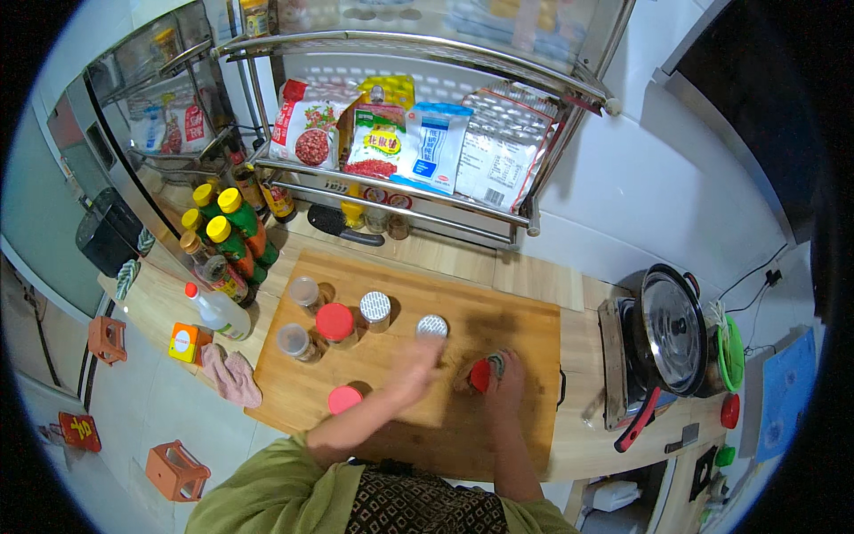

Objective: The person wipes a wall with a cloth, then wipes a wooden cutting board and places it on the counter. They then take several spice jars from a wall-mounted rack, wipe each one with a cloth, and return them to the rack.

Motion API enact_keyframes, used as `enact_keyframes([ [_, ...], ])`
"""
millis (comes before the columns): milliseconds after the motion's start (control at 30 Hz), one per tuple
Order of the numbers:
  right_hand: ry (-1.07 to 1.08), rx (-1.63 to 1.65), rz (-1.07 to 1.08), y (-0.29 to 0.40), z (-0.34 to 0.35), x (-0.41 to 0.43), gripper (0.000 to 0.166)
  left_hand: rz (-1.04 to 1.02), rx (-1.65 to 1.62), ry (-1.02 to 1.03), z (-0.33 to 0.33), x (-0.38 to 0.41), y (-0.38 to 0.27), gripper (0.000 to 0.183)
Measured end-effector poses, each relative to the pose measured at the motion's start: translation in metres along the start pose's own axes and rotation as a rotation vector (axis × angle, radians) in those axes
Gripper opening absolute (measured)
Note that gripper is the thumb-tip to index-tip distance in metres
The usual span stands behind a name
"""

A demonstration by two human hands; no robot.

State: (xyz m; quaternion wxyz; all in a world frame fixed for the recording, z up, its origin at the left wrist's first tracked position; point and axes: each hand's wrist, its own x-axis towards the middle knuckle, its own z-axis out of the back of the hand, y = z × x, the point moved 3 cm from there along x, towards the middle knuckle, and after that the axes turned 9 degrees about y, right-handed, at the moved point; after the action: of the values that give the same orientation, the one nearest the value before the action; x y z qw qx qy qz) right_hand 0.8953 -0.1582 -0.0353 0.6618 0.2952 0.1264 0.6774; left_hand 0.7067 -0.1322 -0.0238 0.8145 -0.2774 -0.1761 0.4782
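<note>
My left hand (pixel 420 374) is blurred just in front of a jar with a perforated metal lid (pixel 432 326); whether it touches the jar cannot be told. To the right, my right hand (pixel 505 386) grips a small grey-green cloth (pixel 497 364) against a red lid (pixel 479 376), apparently that of a clear jar. On the left of the wooden cutting board (pixel 400 280) stand a larger red-lidded jar (pixel 335 322), another perforated-lid jar (pixel 375 308) and two jars with translucent tops (pixel 305 292) (pixel 294 340). Near my left forearm sits a pinkish-red lid (pixel 345 400).
Sauce bottles (pixel 233 227) and a white spray bottle (pixel 220 312) stand left, beside a pink cloth (pixel 231 375). A metal rack (pixel 387 180) holds seasoning packets behind the board. A black cleaver (pixel 343 225) lies beneath it. Right is a lidded wok (pixel 670 327) on a stove.
</note>
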Motion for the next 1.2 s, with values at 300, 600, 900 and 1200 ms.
enact_keyframes([
  [300,-0.040,0.278,-0.191,-0.038,0.006,-0.020,0.034,0.642,0.472,-0.123,0.090,-0.052,0.090,0.081],
  [600,0.021,0.506,0.046,0.059,0.050,-0.012,0.035,0.204,0.112,-0.287,0.114,-0.057,0.038,0.076],
  [900,0.563,0.763,0.050,0.137,0.001,-0.002,0.049,-0.038,-1.007,-0.156,0.096,-0.095,-0.027,0.078],
  [1200,0.311,1.185,-0.386,0.157,0.006,-0.022,0.042,-0.027,-0.992,-0.429,0.099,-0.100,-0.031,0.070],
])
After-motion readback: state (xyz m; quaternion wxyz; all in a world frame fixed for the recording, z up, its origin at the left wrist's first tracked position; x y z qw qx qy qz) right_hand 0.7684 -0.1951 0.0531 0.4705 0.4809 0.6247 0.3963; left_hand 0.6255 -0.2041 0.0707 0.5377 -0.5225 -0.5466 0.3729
